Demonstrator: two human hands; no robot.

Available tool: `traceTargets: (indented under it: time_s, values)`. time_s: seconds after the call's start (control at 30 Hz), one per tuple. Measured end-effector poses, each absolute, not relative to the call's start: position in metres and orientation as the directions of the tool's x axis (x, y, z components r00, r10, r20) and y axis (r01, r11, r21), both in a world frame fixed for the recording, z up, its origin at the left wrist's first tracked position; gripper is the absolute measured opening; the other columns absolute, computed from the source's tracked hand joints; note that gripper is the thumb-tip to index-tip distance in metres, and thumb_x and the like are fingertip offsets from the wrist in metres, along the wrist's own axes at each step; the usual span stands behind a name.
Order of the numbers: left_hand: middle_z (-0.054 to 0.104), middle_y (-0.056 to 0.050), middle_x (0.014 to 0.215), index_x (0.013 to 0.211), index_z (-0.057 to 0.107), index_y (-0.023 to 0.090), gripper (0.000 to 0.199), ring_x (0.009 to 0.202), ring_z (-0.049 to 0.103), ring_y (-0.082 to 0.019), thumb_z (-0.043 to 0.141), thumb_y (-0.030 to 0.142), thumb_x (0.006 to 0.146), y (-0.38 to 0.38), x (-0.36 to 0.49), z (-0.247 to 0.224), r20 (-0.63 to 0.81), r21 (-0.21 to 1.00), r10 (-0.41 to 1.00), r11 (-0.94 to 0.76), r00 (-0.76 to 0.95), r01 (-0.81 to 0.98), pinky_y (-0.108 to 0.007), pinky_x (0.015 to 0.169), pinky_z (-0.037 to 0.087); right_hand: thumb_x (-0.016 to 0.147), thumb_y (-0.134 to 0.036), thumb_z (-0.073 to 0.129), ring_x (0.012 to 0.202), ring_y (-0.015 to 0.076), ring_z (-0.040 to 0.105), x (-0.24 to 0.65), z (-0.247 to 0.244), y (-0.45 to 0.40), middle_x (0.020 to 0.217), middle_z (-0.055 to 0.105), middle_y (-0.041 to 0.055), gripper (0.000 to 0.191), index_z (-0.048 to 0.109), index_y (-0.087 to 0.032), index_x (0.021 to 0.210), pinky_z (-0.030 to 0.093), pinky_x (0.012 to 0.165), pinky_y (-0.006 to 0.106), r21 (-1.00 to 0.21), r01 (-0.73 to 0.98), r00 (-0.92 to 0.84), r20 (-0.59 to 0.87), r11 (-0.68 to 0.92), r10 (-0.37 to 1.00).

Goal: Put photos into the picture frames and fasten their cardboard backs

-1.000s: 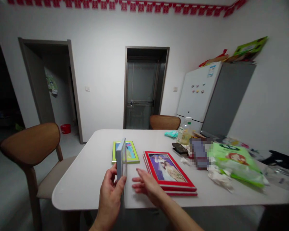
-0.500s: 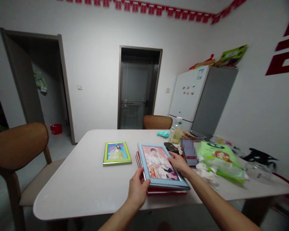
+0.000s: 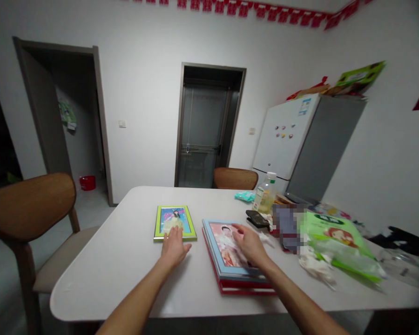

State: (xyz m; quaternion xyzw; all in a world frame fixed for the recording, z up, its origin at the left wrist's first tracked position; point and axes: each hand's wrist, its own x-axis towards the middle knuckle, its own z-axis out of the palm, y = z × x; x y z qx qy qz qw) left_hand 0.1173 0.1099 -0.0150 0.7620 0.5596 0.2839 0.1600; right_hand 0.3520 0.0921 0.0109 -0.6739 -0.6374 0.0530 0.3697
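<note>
A yellow-green picture frame [image 3: 188, 223] lies flat on the white table [image 3: 125, 260]. My left hand [image 3: 173, 246] is over its front edge, fingers apart and holding nothing; whether it touches the frame is unclear. To the right, a light blue picture frame [image 3: 212, 242] with a pink photo rests on top of red-edged items [image 3: 244, 288] in a stack. My right hand [image 3: 247, 242] is above the blue frame's right part, its fingers bent and close together. Something pale and blurred shows beside those fingers, too smeared to identify.
Right of the stack are a dark phone-like object [image 3: 257, 218], a bottle [image 3: 264, 193], a green package [image 3: 342, 232], crumpled tissue [image 3: 316, 265] and a teal packet [image 3: 245, 196]. Wooden chairs stand left [image 3: 31, 204] and behind the table [image 3: 235, 177].
My left hand has left the blue frame and moved left to the green one. My right hand has come off the blue frame's right edge. The view has shifted slightly.
</note>
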Motion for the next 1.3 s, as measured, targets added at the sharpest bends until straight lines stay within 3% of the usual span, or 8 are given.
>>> traceTargets:
  time_s: [0.1,0.2,0.47,0.67,0.9,1.07,1.17,1.3]
  values:
    - [0.048,-0.017,0.116,0.105,0.049,0.011,0.045,0.113,0.037,-0.030,0.057,0.029,0.065,0.116,0.100,-0.011,0.230,0.453,0.937,-0.343,0.264,0.823,-0.044,0.095,0.020,0.070,-0.020,0.043,0.097,0.0175,0.051,0.294,0.014,0.074,0.102,0.059,0.0091,0.033,0.058,-0.014,0.099,0.036,0.088,0.031,-0.520,0.777,-0.099,0.453,0.353,0.886]
    - [0.055,-0.014,0.103,0.096,0.054,0.013,0.038,0.102,0.045,-0.029,0.056,0.035,0.065,0.094,0.088,-0.008,0.214,0.360,0.923,-0.379,0.320,0.853,-0.041,0.088,0.029,0.070,-0.020,0.046,0.101,0.0188,0.049,0.247,0.006,0.056,0.106,0.057,0.0099,0.034,0.057,-0.015,0.102,0.034,0.091,0.033,-0.529,0.722,-0.213,0.444,0.446,0.870]
    - [0.051,-0.010,0.108,0.103,0.050,0.018,0.062,0.101,0.044,-0.029,0.071,0.033,0.047,-0.013,0.057,-0.034,0.265,0.209,0.874,-0.465,0.408,0.860,-0.040,0.089,0.031,0.070,-0.021,0.046,0.112,0.0230,0.039,0.221,-0.030,0.034,0.120,0.045,0.0163,0.047,0.047,-0.009,0.115,0.030,0.096,0.035,-0.608,0.720,-0.135,0.352,0.336,0.926]
    - [0.058,-0.004,0.087,0.082,0.053,0.021,0.028,0.084,0.052,-0.022,0.054,0.005,0.059,-0.024,0.058,-0.039,0.402,0.180,0.797,-0.552,0.451,0.814,-0.034,0.074,0.043,0.071,-0.024,0.044,0.117,0.0195,0.034,0.230,-0.035,0.030,0.124,0.042,0.0122,0.044,0.047,-0.012,0.113,0.025,0.099,0.034,-0.728,0.624,-0.001,0.365,0.286,0.931]
    - [0.054,-0.004,0.089,0.093,0.048,0.020,0.023,0.086,0.052,-0.021,0.049,0.016,0.070,-0.025,0.051,0.004,0.615,0.502,0.768,-0.554,0.177,0.664,-0.036,0.077,0.044,0.081,-0.036,0.032,0.110,0.0170,0.042,0.222,-0.005,0.025,0.120,0.046,0.0090,0.042,0.044,-0.016,0.115,0.035,0.091,0.030,-0.844,0.381,0.081,0.436,0.377,0.896]
    - [0.050,-0.005,0.103,0.119,0.031,0.021,0.046,0.090,0.054,-0.018,0.046,0.026,0.076,-0.027,0.046,0.018,0.455,0.858,0.881,-0.394,-0.131,0.328,-0.031,0.074,0.048,0.080,-0.035,0.037,0.103,0.0171,0.048,0.193,-0.001,0.022,0.117,0.049,0.0083,0.040,0.045,-0.019,0.116,0.039,0.087,0.031,-0.814,0.383,-0.071,0.447,0.438,0.892]
    - [0.044,-0.008,0.119,0.125,0.020,0.020,0.062,0.104,0.048,-0.018,0.051,0.028,0.072,-0.025,0.040,0.010,0.348,0.935,0.914,-0.325,-0.209,0.139,-0.027,0.082,0.044,0.078,-0.033,0.041,0.104,0.0180,0.046,0.182,-0.007,0.021,0.113,0.052,0.0084,0.038,0.049,-0.019,0.112,0.036,0.090,0.034,-0.743,0.437,-0.185,0.477,0.507,0.859]
    - [0.049,-0.009,0.115,0.121,0.023,0.016,0.063,0.102,0.051,-0.019,0.054,0.028,0.068,-0.025,0.029,-0.010,0.238,0.971,0.944,-0.221,-0.228,0.095,-0.028,0.082,0.043,0.070,-0.029,0.050,0.105,0.0195,0.045,0.184,-0.017,0.020,0.111,0.051,0.0105,0.036,0.055,-0.016,0.104,0.033,0.092,0.033,-0.665,0.539,-0.293,0.427,0.517,0.855]
